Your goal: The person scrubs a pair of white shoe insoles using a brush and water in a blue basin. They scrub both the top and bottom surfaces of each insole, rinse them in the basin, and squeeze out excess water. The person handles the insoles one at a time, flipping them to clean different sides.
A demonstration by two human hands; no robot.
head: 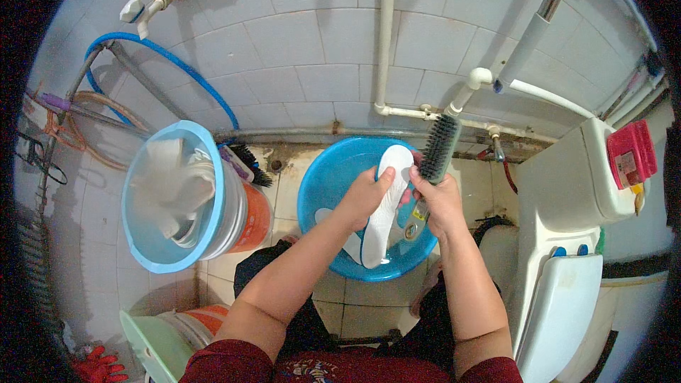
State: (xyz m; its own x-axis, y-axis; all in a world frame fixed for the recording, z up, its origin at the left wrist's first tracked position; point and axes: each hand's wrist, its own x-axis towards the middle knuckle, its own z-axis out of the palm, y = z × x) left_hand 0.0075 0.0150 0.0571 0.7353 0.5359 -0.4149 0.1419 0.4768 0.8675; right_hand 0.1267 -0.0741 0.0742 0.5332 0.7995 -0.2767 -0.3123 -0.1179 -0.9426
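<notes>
My left hand (367,197) grips a white shoe insole (391,202) with a blue edge, its thumb pressed on the upper face. A scrub brush (440,151) with dark bristles and a pale green handle is in my right hand (439,202); the bristles face left. My right thumb comes close to the insole's edge, and whether it touches cannot be told. Both hands are over a round blue plastic basin (314,181) on the floor. Inside the basin lies another white insole (346,242), partly hidden by my left forearm and the held insole.
At left, a light blue basin (213,213) holding whitish items sits tilted on a bucket (250,218). Another brush (252,165) stands behind it. A toilet (558,186) is close on my right. Pipes (385,37) and a blue hose (186,66) run along the tiled wall.
</notes>
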